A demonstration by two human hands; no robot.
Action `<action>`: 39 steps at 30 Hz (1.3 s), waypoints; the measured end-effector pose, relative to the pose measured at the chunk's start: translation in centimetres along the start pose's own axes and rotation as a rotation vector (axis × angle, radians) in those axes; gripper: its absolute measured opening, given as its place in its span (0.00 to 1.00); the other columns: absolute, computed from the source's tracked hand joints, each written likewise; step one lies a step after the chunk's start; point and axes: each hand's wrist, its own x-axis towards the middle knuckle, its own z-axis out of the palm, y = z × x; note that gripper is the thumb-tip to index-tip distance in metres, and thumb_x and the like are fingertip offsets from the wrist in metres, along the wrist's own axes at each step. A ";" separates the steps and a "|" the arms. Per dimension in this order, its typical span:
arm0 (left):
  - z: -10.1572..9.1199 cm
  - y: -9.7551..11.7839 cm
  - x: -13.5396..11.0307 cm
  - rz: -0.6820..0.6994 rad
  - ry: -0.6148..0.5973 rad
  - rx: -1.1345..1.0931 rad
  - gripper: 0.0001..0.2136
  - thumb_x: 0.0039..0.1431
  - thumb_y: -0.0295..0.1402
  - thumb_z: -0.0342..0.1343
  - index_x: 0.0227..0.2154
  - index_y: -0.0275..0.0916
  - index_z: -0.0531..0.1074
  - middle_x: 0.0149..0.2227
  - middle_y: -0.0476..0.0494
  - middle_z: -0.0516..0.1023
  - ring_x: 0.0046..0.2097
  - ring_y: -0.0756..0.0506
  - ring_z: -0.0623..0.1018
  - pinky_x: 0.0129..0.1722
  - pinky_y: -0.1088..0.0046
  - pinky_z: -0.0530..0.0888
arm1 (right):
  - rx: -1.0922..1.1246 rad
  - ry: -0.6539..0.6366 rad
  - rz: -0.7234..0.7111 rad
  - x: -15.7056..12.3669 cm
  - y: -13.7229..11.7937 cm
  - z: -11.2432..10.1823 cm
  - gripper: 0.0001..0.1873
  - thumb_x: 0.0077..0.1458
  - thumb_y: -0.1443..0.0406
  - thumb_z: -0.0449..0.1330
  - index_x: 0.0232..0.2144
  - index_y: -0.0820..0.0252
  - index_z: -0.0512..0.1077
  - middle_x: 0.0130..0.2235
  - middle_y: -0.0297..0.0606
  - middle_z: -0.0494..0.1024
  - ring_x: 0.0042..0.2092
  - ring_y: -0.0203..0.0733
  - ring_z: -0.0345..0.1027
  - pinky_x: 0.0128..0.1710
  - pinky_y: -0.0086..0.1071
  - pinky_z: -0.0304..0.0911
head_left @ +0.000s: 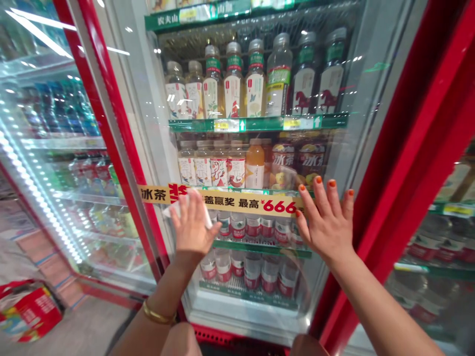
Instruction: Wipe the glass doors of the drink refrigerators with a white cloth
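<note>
My left hand (193, 225) holds a white cloth (207, 210) flat under its palm and outstretched fingers, over the left half of the yellow promotional strip (237, 201) on the cooler's glass door (260, 163). The cloth's edges show on both sides of the fingers; whether it is paper or fabric I cannot tell. My right hand (328, 220), with orange nails, is open and spread near the right end of the strip, and seems to lie against the glass. Nothing shows in it. A gold bangle (159, 312) is on my left wrist.
Behind the glass stand rows of bottled drinks (233, 81) on green-edged shelves (260, 123). Red door frames (401, 173) rise on the right. At left, another lit cooler (74, 143) holds bottles, and a red printed package (29, 311) lies on the floor.
</note>
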 end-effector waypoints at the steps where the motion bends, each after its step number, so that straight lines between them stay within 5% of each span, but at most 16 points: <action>1: -1.2 -1.0 1.8 -0.115 0.031 -0.032 0.50 0.70 0.68 0.33 0.82 0.35 0.36 0.83 0.27 0.38 0.84 0.27 0.34 0.80 0.31 0.31 | -0.014 0.008 -0.009 -0.2 0.0 0.2 0.46 0.70 0.56 0.59 0.82 0.52 0.47 0.84 0.44 0.48 0.85 0.56 0.37 0.83 0.60 0.32; 4: -2.6 0.0 5.0 -0.276 0.126 -0.084 0.49 0.72 0.65 0.28 0.80 0.30 0.28 0.83 0.27 0.28 0.83 0.28 0.28 0.80 0.32 0.32 | -0.033 0.020 -0.001 -0.5 -0.1 0.3 0.46 0.71 0.55 0.59 0.83 0.52 0.46 0.84 0.45 0.49 0.84 0.55 0.39 0.83 0.60 0.33; 6: -1.1 3.2 4.0 -0.136 0.116 -0.060 0.50 0.71 0.68 0.28 0.81 0.34 0.29 0.84 0.30 0.31 0.84 0.30 0.28 0.81 0.34 0.34 | -0.023 0.019 0.004 -0.5 -0.2 0.2 0.45 0.72 0.54 0.59 0.83 0.52 0.46 0.83 0.45 0.50 0.84 0.56 0.41 0.82 0.60 0.34; 9: 2.4 6.9 -0.5 0.257 0.005 0.034 0.51 0.65 0.73 0.36 0.82 0.46 0.44 0.83 0.37 0.51 0.84 0.31 0.34 0.81 0.36 0.32 | 0.009 0.023 0.005 -0.4 -0.2 0.0 0.44 0.72 0.54 0.59 0.82 0.52 0.47 0.83 0.46 0.51 0.83 0.57 0.44 0.82 0.60 0.35; 12: 2.9 4.7 -2.1 0.333 -0.079 0.108 0.47 0.63 0.73 0.45 0.79 0.54 0.56 0.80 0.41 0.60 0.84 0.28 0.36 0.79 0.33 0.26 | 0.027 0.039 0.015 -0.4 -0.2 0.1 0.44 0.72 0.54 0.59 0.82 0.51 0.49 0.83 0.44 0.53 0.83 0.57 0.46 0.82 0.60 0.35; 16: -2.4 -1.5 5.3 -0.062 0.051 0.004 0.45 0.71 0.67 0.37 0.82 0.47 0.43 0.84 0.36 0.42 0.84 0.27 0.31 0.78 0.27 0.30 | 0.027 0.064 0.022 -0.3 -0.5 0.3 0.44 0.71 0.54 0.60 0.82 0.51 0.50 0.82 0.44 0.54 0.83 0.55 0.44 0.83 0.60 0.32; 19: -5.0 -0.7 11.0 -0.210 0.210 -0.075 0.46 0.72 0.66 0.35 0.82 0.43 0.35 0.85 0.35 0.32 0.84 0.29 0.29 0.80 0.31 0.31 | 0.024 0.077 0.023 -0.1 -0.6 0.3 0.45 0.71 0.54 0.61 0.82 0.51 0.49 0.82 0.43 0.54 0.84 0.54 0.44 0.83 0.59 0.31; 21: -4.1 2.2 11.1 -0.090 0.206 -0.060 0.46 0.72 0.66 0.37 0.82 0.45 0.35 0.85 0.37 0.33 0.84 0.30 0.30 0.80 0.32 0.31 | 0.028 0.077 0.018 0.0 -0.5 0.2 0.45 0.71 0.55 0.61 0.82 0.52 0.49 0.82 0.43 0.53 0.84 0.53 0.43 0.84 0.57 0.31; 24: -0.8 5.4 6.5 0.350 -0.036 -0.014 0.42 0.71 0.66 0.43 0.81 0.55 0.47 0.83 0.45 0.50 0.85 0.33 0.40 0.81 0.37 0.29 | 0.035 0.072 0.015 0.0 -0.4 0.1 0.45 0.71 0.55 0.61 0.82 0.51 0.49 0.82 0.43 0.53 0.83 0.53 0.45 0.83 0.57 0.31; 27: 0.2 3.8 3.0 0.554 -0.287 -0.013 0.35 0.69 0.68 0.45 0.73 0.65 0.66 0.76 0.50 0.69 0.82 0.35 0.55 0.81 0.43 0.25 | 0.021 0.057 0.031 -0.1 -0.5 0.1 0.47 0.70 0.55 0.62 0.82 0.49 0.48 0.82 0.44 0.56 0.82 0.56 0.50 0.83 0.60 0.34; 29: -1.4 1.2 4.5 0.407 -0.216 -0.014 0.37 0.67 0.70 0.44 0.72 0.63 0.68 0.77 0.49 0.67 0.83 0.32 0.52 0.80 0.41 0.24 | 0.011 0.044 0.038 -0.2 -0.7 0.2 0.46 0.70 0.54 0.61 0.82 0.49 0.48 0.81 0.45 0.56 0.82 0.56 0.50 0.83 0.59 0.35; 31: -3.8 -0.4 8.5 0.193 -0.021 -0.030 0.43 0.68 0.70 0.42 0.78 0.54 0.58 0.83 0.44 0.52 0.84 0.28 0.40 0.79 0.35 0.25 | 0.000 0.045 0.038 -0.2 -0.8 0.2 0.46 0.70 0.54 0.61 0.82 0.50 0.49 0.81 0.45 0.57 0.82 0.55 0.50 0.83 0.58 0.34; 34: -5.8 1.3 13.6 0.051 0.141 -0.084 0.47 0.69 0.69 0.39 0.82 0.47 0.41 0.85 0.39 0.35 0.83 0.27 0.29 0.77 0.31 0.26 | -0.009 0.053 0.039 0.0 -0.7 0.1 0.46 0.71 0.54 0.61 0.82 0.51 0.49 0.81 0.45 0.57 0.82 0.54 0.49 0.83 0.58 0.33; 36: -5.0 4.2 13.5 0.111 0.170 -0.079 0.47 0.70 0.69 0.38 0.82 0.48 0.37 0.85 0.38 0.35 0.84 0.29 0.29 0.77 0.33 0.24 | 0.006 0.050 0.033 0.0 -0.7 0.0 0.46 0.71 0.54 0.61 0.82 0.50 0.47 0.81 0.44 0.56 0.83 0.53 0.48 0.83 0.58 0.33; 39: -2.0 7.6 8.8 0.451 0.135 0.056 0.45 0.71 0.66 0.44 0.82 0.53 0.38 0.84 0.44 0.44 0.84 0.35 0.32 0.79 0.39 0.22 | 0.033 0.054 0.023 0.1 -0.6 -0.2 0.47 0.71 0.55 0.62 0.82 0.50 0.47 0.82 0.42 0.53 0.83 0.51 0.44 0.84 0.56 0.32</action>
